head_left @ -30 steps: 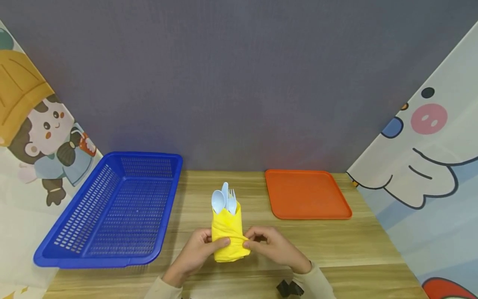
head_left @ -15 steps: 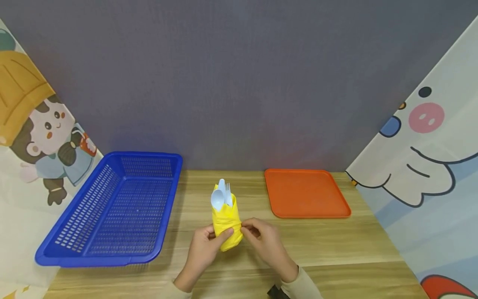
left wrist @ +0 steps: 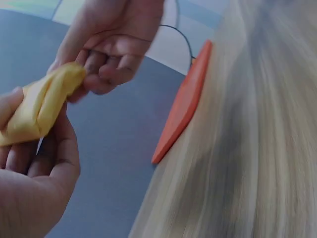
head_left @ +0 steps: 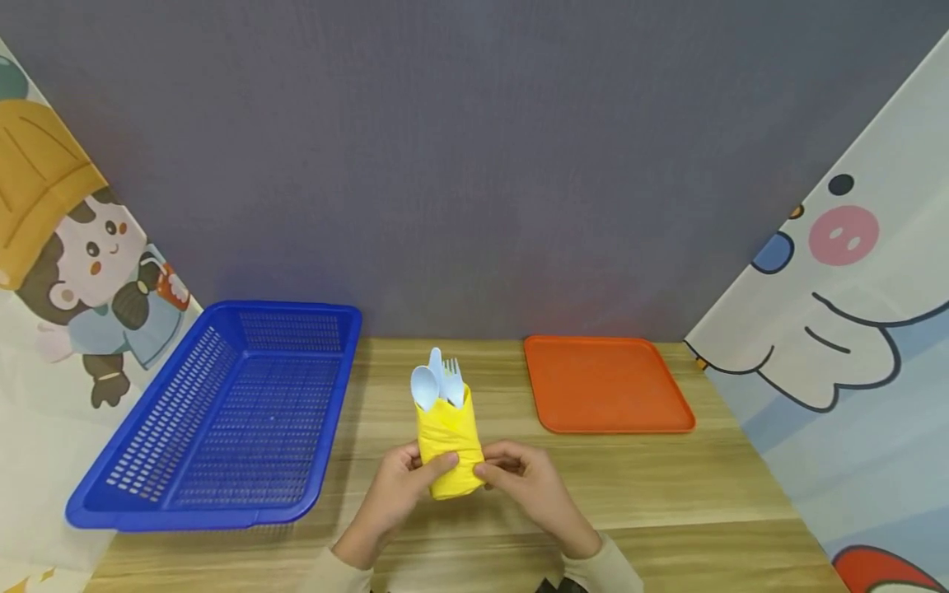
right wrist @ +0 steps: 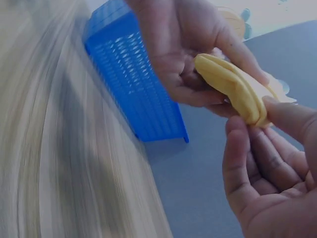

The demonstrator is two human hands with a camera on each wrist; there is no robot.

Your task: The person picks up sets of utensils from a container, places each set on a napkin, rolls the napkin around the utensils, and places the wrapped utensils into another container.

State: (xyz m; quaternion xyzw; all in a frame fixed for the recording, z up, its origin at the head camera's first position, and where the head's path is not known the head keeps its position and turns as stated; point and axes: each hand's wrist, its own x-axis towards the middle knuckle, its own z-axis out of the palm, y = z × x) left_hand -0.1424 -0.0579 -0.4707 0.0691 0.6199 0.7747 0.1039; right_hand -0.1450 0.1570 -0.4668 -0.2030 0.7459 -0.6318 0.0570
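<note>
A yellow napkin [head_left: 449,445] is wrapped round a pale blue plastic spoon [head_left: 425,387], knife [head_left: 436,362] and fork [head_left: 453,384], whose heads stick out at its top. My left hand [head_left: 400,486] holds the bundle from the left, thumb across its front and fingers behind. On the other side my right hand [head_left: 530,487] pinches the napkin's lower right edge between thumb and fingers. Folded layers at the napkin's bottom end show in the right wrist view, with both hands on the napkin [right wrist: 233,87]. The napkin hides the lower parts of the cutlery.
To the left stands a blue perforated plastic basket [head_left: 267,428] with nothing in it. A flat orange tray [head_left: 608,385] lies at the back right of the wooden table [head_left: 667,527]. A grey panel [head_left: 445,165] rises behind the table.
The loose napkin corner at the lower right now lies drawn in against the bundle. The bundle tilted, then turned back more upright, and sits slightly higher and further left.
</note>
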